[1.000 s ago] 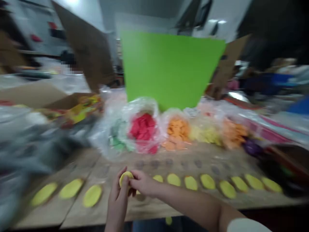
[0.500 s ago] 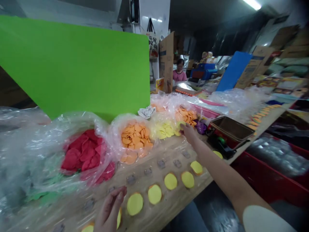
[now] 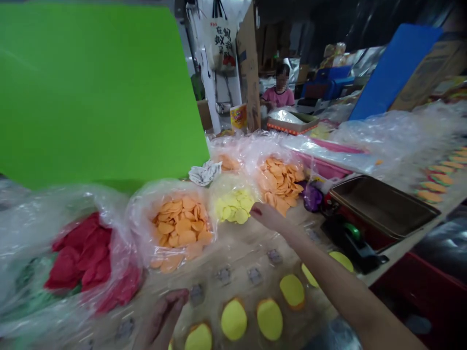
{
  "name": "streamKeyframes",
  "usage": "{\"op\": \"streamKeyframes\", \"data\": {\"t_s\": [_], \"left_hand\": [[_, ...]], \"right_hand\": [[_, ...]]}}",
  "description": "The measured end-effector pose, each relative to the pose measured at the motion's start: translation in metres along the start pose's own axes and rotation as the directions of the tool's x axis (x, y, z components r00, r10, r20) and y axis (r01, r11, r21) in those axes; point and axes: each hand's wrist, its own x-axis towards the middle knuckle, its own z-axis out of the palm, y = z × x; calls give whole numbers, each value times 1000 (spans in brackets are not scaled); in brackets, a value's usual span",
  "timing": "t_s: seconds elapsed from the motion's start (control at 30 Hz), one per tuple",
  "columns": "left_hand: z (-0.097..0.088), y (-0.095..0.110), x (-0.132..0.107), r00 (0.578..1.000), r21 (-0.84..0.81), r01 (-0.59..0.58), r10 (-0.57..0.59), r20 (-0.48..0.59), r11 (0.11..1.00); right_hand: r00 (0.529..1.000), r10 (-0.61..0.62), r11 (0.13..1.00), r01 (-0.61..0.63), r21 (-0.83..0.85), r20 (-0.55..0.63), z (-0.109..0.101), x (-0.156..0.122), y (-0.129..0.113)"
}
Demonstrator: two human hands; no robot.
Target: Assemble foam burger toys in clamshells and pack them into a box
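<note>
- Our open right hand: just beside a bag of yellow discs
- Our open left hand: bottom edge, over the wooden board

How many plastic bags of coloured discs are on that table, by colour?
Orange bags: 3
Yellow bag: 1
Red bag: 1
Green bag, dim and partly hidden: 1
Total: 6

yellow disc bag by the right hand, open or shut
Open: the clear plastic bag gapes at the top, and the yellow discs lie uncovered inside it, just beyond the right hand.
</note>
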Motion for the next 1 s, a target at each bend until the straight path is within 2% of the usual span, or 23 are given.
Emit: {"op": "streamKeyframes", "data": {"t_s": [0.1,0.17,0.23,0.3,0.33,0.37,0.43,0.5,0.57,0.67,0.73,0.83,0.9,1.0], "left_hand": [[17,15,18,994,68,-105,102,44,992],[21,27,38,975,141,-221,221,18,965],[12,38,65,918,273,-356,390,-77,894],[-13,45,96,812,468,-393,538,-228,792],[-31,45,111,758,565,-335,572,-313,754],[-52,43,124,703,637,-229,578,-414,736],[-99,30,142,605,664,74,496,-623,744],[-142,7,148,562,618,258,405,-721,743],[-174,-19,145,568,595,346,342,-748,726],[-206,-49,138,604,611,390,310,-735,689],[-222,-56,137,625,638,379,322,-711,670],[-245,-54,142,651,673,343,351,-673,655],[-255,-54,146,682,686,314,347,-643,656],[-254,-66,148,744,692,251,324,-585,677]], "right_hand": [[996,-90,996,90,-7,-5,-33,-4,9],[990,-139,990,139,13,-19,-44,-5,15],[986,-169,984,169,55,-7,-45,-3,18],[981,-193,978,190,84,36,-38,-1,18],[976,-207,975,202,88,60,-33,1,16],[971,-224,972,216,92,81,-28,2,14],[961,-256,964,245,106,106,-17,3,7],[951,-289,953,275,129,110,-8,2,-3],[942,-318,942,300,150,112,-2,0,-15],[933,-349,930,333,153,91,5,-4,-42],[921,-383,917,370,150,69,10,-7,-70],[877,-466,876,439,202,115,28,-14,-132],[808,-556,821,496,282,196,54,-20,-181],[642,-716,693,608,388,273,117,-24,-255]]}}
